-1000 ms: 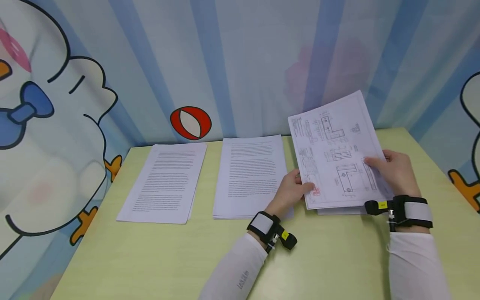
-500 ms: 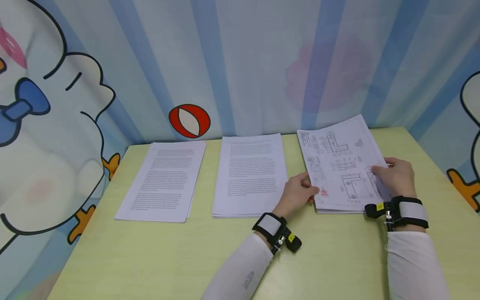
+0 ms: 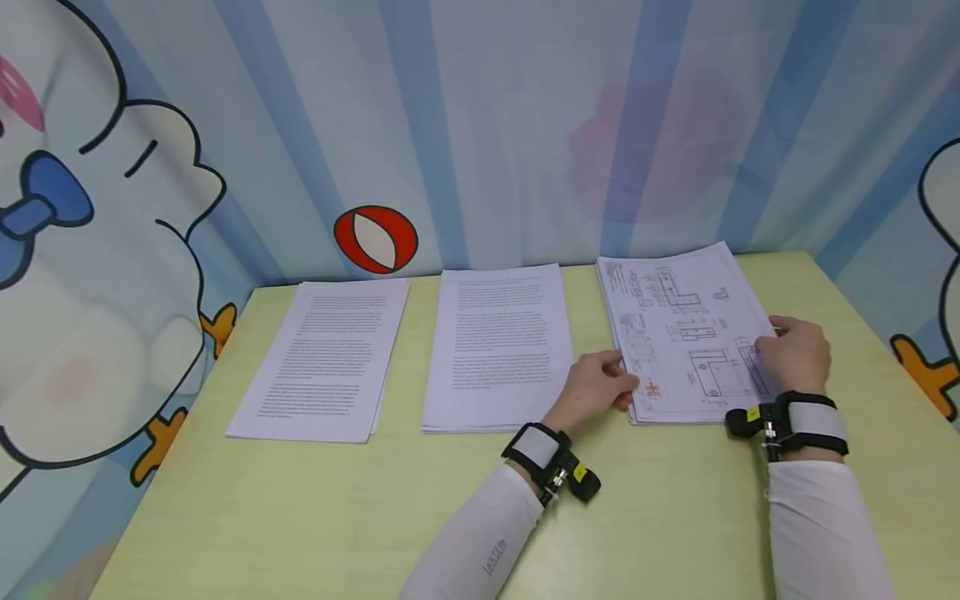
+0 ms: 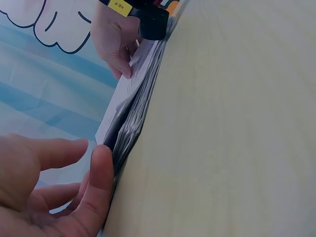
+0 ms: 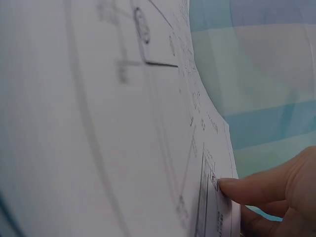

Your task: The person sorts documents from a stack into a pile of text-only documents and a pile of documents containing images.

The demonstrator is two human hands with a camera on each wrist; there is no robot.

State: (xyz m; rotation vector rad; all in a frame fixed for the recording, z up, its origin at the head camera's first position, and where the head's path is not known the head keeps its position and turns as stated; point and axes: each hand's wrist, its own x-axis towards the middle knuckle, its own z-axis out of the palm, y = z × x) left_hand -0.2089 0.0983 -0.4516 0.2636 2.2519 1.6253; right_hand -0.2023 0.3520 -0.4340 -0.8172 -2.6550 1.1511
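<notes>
A stack of sheets with technical drawings lies at the table's right, a red stamp near its lower left corner. My right hand pinches the top drawing at its right edge; in the right wrist view the thumb lies on the printed face and other fingers sit behind the edge. At the stack's lower left edge is my left hand. The left wrist view shows one of its fingertips touching the paper edges, with the other fingers apart from it. Between upper and lower sheets a dark gap shows there.
A text-printed paper stack lies in the middle, close to my left hand. Another text stack lies farther left. All rest on a pale yellow-green table, with a patterned curtain behind its far edge.
The lifted drawing sheets have come down and slightly right onto the pile. Both hands have lowered with them, and my left hand's grip has loosened at the edge.
</notes>
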